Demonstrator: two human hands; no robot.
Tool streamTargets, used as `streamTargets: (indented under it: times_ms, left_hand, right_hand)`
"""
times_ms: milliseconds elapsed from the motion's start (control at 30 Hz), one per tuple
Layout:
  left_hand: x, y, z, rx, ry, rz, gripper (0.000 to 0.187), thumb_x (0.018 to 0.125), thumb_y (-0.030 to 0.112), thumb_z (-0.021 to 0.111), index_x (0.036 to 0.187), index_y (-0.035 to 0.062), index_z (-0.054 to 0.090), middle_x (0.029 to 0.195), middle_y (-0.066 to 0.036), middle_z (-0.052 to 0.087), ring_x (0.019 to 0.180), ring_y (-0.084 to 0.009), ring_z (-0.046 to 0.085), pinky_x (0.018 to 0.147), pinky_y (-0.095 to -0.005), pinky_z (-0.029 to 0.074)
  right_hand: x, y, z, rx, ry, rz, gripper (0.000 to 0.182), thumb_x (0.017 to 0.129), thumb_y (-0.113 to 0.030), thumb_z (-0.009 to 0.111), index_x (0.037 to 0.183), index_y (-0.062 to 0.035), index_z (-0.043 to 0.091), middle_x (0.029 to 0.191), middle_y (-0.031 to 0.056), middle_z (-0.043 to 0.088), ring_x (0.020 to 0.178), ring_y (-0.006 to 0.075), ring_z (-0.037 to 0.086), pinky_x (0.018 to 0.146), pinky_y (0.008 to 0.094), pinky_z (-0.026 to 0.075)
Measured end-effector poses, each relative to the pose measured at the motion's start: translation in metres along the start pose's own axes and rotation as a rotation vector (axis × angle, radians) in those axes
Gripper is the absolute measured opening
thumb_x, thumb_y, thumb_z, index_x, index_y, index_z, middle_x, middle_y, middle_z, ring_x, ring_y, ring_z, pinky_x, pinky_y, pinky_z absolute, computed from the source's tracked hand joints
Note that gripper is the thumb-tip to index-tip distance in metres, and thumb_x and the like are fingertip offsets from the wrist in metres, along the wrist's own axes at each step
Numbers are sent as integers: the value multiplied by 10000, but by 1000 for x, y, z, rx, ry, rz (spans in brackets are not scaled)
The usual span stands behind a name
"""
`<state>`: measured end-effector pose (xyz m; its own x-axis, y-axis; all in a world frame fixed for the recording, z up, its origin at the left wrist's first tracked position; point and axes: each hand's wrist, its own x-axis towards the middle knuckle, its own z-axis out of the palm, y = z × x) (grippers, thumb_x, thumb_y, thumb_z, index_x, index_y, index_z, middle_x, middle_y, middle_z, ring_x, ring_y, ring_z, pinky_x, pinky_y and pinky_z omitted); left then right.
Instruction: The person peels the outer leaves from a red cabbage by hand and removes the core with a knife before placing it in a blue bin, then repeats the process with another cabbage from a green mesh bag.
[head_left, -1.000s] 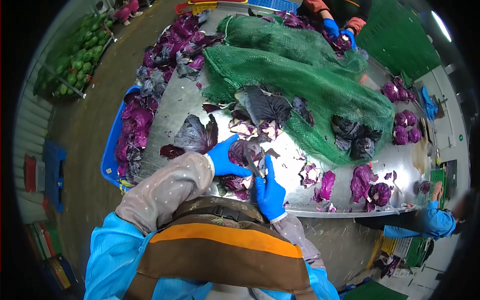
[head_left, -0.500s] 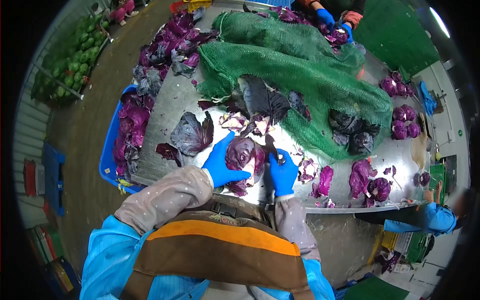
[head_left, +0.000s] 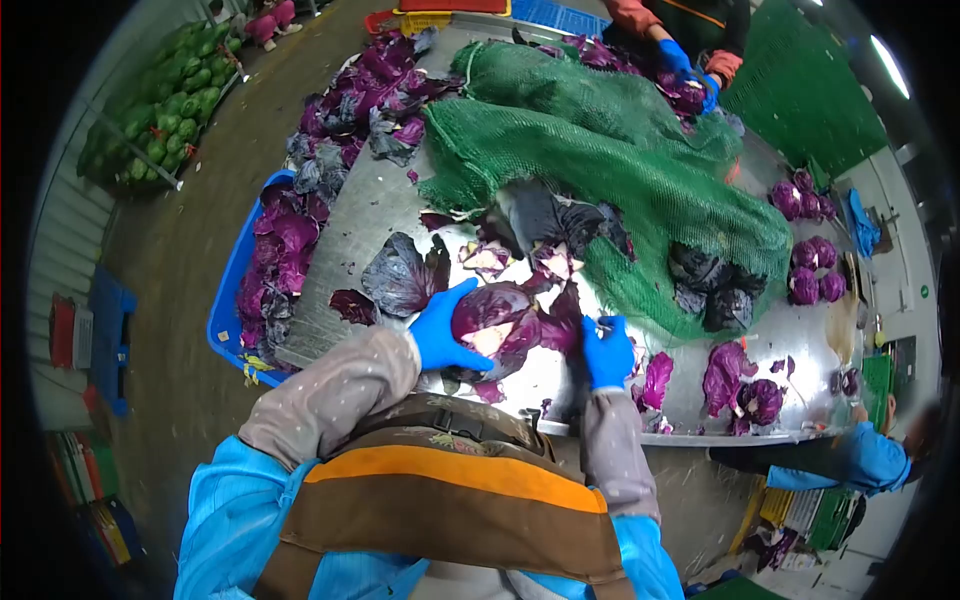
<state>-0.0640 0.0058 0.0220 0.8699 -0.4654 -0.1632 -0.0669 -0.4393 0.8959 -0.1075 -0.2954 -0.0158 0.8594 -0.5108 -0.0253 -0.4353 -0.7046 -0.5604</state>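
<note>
My left hand [head_left: 442,332] is wrapped round the left side of a red cabbage [head_left: 505,310], whose pale cut stem faces up. A loosened purple leaf [head_left: 562,322] stretches from the cabbage to my right hand [head_left: 608,354], which is closed at its edge. A dark, narrow shape beside those fingers looks like a knife [head_left: 578,378]; its blade is partly lost in shadow. Just beyond the cabbage lie cut pale stem pieces [head_left: 487,258] with leaf stubs. A dark outer leaf [head_left: 398,275] rests on the metal table [head_left: 335,290] to the left.
A green mesh sack [head_left: 600,170] with dark cabbages [head_left: 712,285] lies across the table. Trimmed cabbages [head_left: 815,255] stand at the right. A blue crate [head_left: 222,310] full of leaves is at the left. Across the table, another person's gloved hands [head_left: 690,75] hold a cabbage.
My right hand has moved right, away from the cabbage, drawing a leaf outward. The cabbage has turned in my left hand, so its cut stem now faces more upward. The view has shifted slightly.
</note>
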Motion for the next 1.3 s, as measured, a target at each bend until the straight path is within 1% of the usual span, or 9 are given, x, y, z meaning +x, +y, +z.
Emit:
streamTargets:
  times_ms: [167, 500, 667, 767, 833, 933, 967, 1067, 1300]
  left_hand:
    - [42, 52, -6, 379, -189, -63, 1328, 451, 617, 867, 1466, 23, 251, 1384, -293, 409, 1278, -405, 430, 1088, -435, 350]
    - [62, 60, -7, 216, -288, -69, 1301, 437, 592, 885, 1408, -64, 319, 1388, -287, 409, 1288, -383, 427, 1105, -397, 331]
    - [69, 47, -8, 368, -317, -78, 1327, 450, 601, 879, 1429, -63, 277, 1412, -296, 379, 1324, -385, 388, 1108, -403, 330]
    - [73, 58, -7, 376, -329, -95, 1333, 452, 629, 862, 1431, -61, 277, 1405, -298, 389, 1314, -394, 400, 1104, -410, 333]
    - [73, 58, -3, 383, -305, -155, 1338, 446, 648, 851, 1432, -55, 282, 1382, -298, 417, 1289, -400, 429, 1100, -415, 340]
    - [69, 58, 2, 428, -265, -159, 1340, 443, 640, 856, 1434, -52, 277, 1382, -291, 418, 1280, -397, 436, 1104, -410, 334]
    - [65, 55, 3, 415, -271, -126, 1336, 448, 626, 862, 1436, -51, 269, 1389, -292, 409, 1289, -396, 427, 1107, -411, 329]
    - [71, 21, -3, 316, -268, -15, 1320, 478, 559, 886, 1447, -54, 231, 1422, -295, 360, 1332, -392, 371, 1121, -416, 304]
    - [37, 47, 0, 244, -149, -78, 1334, 470, 519, 900, 1459, -48, 208, 1392, -288, 388, 1289, -404, 406, 1095, -445, 327]
  right_hand:
    - [-49, -41, -37, 119, -167, -490, 659, 906, -456, 572, 1466, -191, 348, 745, 115, 651, 539, 300, 607, 496, 385, 457]
    - [-57, -75, -27, -69, -228, -342, 650, 940, -354, 537, 1499, -178, 255, 936, 170, 635, 671, 361, 629, 549, 435, 490]
    - [-60, -62, -31, -2, -200, -447, 645, 957, -345, 511, 1508, -164, 230, 695, 176, 630, 515, 337, 597, 452, 415, 432]
    - [-63, -53, -35, -71, -197, -483, 643, 958, -351, 511, 1508, -165, 235, 637, 172, 613, 494, 332, 591, 441, 416, 429]
    - [-55, -75, -41, -63, -365, -212, 594, 953, -374, 516, 1466, -142, 328, 951, 209, 663, 729, 380, 661, 577, 445, 508]
    - [-36, -20, 42, 478, -20, -188, 453, 999, -383, 422, 1373, -136, 482, 1025, 282, 635, 912, 427, 639, 751, 466, 506]
    - [-30, -10, 53, 417, 132, -278, 460, 1003, -372, 411, 1385, -121, 461, 964, 261, 652, 791, 404, 656, 674, 462, 506]
    - [-41, -42, -15, 198, -198, -221, 484, 996, -351, 435, 1412, -105, 422, 744, 130, 667, 545, 318, 617, 511, 418, 464]
    - [13, -75, -1, 33, -56, -285, 433, 818, -357, 683, 1187, -149, 591, 874, 154, 698, 764, 365, 671, 662, 454, 518]
